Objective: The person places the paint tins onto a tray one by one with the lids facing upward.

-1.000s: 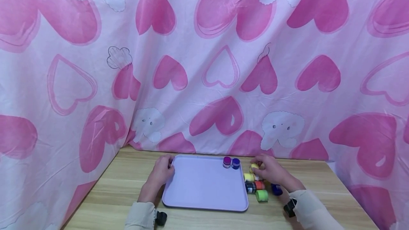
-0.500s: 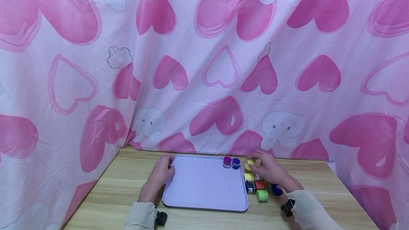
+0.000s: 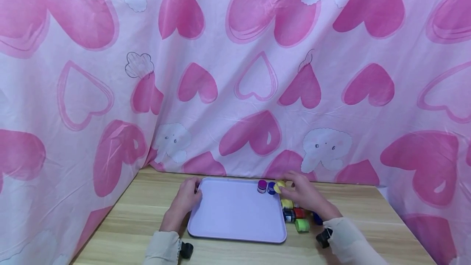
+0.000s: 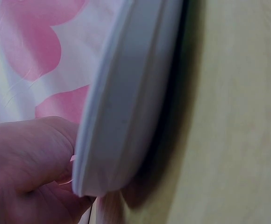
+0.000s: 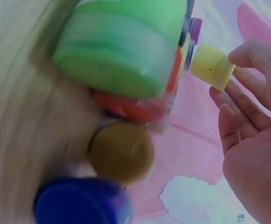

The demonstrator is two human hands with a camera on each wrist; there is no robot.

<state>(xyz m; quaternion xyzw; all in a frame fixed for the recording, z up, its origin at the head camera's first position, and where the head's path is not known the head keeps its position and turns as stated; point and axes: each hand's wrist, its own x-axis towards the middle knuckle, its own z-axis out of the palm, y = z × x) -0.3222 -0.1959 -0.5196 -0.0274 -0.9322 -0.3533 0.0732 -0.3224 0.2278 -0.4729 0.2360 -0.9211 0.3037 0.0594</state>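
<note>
My left hand grips the left rim of a pale lilac tray; the left wrist view shows the thumb side of the hand at the tray's corner. Between thumb and fingers, my right hand pinches a small yellow paint jar over the tray's far right corner. The right wrist view has this yellow jar tilted in the fingertips. Beside it on the tray stand a magenta-lidded jar and a blue-purple jar, the latter partly hidden by the held jar.
Right of the tray lie another yellow jar, a black jar, a red jar, a green jar and a dark blue jar. A brownish jar shows in the right wrist view. A heart-patterned curtain backs the wooden table.
The right hand has carried the yellow jar leftward, from the table beside the tray to over its far right corner. The left hand keeps its hold on the tray.
</note>
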